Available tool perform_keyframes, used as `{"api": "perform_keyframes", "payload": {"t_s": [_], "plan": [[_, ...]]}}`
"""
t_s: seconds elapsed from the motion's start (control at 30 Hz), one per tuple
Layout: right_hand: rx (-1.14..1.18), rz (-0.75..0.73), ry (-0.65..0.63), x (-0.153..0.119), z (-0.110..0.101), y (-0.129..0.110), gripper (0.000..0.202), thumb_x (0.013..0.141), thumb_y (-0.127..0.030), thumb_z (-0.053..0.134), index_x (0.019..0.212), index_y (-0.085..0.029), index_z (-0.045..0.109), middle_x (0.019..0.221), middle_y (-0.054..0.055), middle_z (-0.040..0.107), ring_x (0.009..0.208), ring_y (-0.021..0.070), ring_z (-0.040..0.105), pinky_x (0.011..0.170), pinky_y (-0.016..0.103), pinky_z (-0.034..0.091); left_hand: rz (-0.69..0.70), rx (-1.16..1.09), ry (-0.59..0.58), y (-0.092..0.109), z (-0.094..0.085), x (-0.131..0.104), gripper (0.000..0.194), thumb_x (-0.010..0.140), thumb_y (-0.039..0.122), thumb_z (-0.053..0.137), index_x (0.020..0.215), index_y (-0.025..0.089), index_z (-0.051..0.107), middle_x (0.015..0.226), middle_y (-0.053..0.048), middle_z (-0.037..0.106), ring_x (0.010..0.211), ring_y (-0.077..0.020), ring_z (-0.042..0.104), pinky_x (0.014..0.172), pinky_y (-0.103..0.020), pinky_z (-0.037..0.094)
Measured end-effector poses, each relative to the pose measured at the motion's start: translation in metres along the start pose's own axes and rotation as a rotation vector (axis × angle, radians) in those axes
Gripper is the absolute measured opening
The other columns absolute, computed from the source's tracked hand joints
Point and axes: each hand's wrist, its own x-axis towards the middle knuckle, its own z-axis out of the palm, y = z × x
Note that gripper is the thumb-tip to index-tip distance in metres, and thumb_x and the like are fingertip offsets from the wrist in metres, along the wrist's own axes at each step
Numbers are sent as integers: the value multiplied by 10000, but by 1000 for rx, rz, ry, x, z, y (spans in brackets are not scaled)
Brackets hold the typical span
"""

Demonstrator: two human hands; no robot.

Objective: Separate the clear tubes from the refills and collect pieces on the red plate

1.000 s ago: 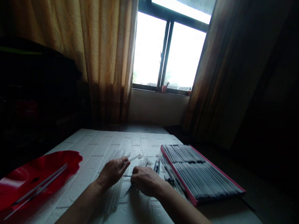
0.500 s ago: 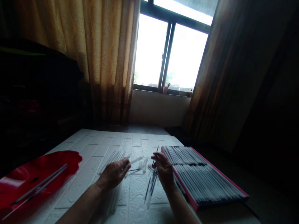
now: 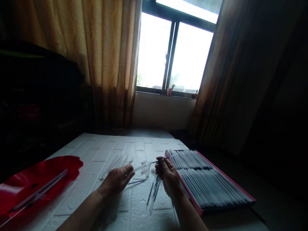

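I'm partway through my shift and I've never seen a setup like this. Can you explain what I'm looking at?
There is no machine here: these are a person's two bare hands, seen from a camera worn on the head, looking forward and down. The left hand holds a short translucent tube. The right hand pinches a thin rod, dark at one end. On the white brick-patterned surface, loose dark rods lie between the hands, and clear tubes lie beyond the left one. A red dish is at left, a pink-edged box of slim sticks at right. The light is too dim to say exactly what the pieces are.
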Motion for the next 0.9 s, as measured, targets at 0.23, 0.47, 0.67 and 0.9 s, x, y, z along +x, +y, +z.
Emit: {"api": "perform_keyframes", "payload": {"t_s": [0.23,0.47,0.67,0.9], "plan": [[11,56,-58,-4,6,-1,476,600,-553,781,847,-175,632,606,-22,609,465,67,489,407,169,275,16,1,-10,0,1,0,202,917,374,337,825,249,467,696,-5,627,653,-203,632,577,-250,377],[33,67,-59,-4,6,-2,468,594,-540,793,836,-172,637,603,-20,616,462,64,491,403,164,263,19,-34,-11,3,0,1,208,920,371,327,820,249,462,672,4,604,619,-189,616,562,-242,367],[-125,96,-252,-4,5,13,475,709,-549,697,957,-146,659,556,-28,591,370,39,411,358,165,200,29,-61,-9,7,2,0,216,920,375,318,810,252,457,662,24,608,610,-163,612,557,-226,375],[-668,-41,-391,-7,-1,0,540,790,-267,580,1319,-219,482,740,-13,656,494,97,544,489,228,438,8,-304,55,4,0,2,341,943,438,290,802,239,529,741,18,658,680,-151,629,634,-232,444]]}}
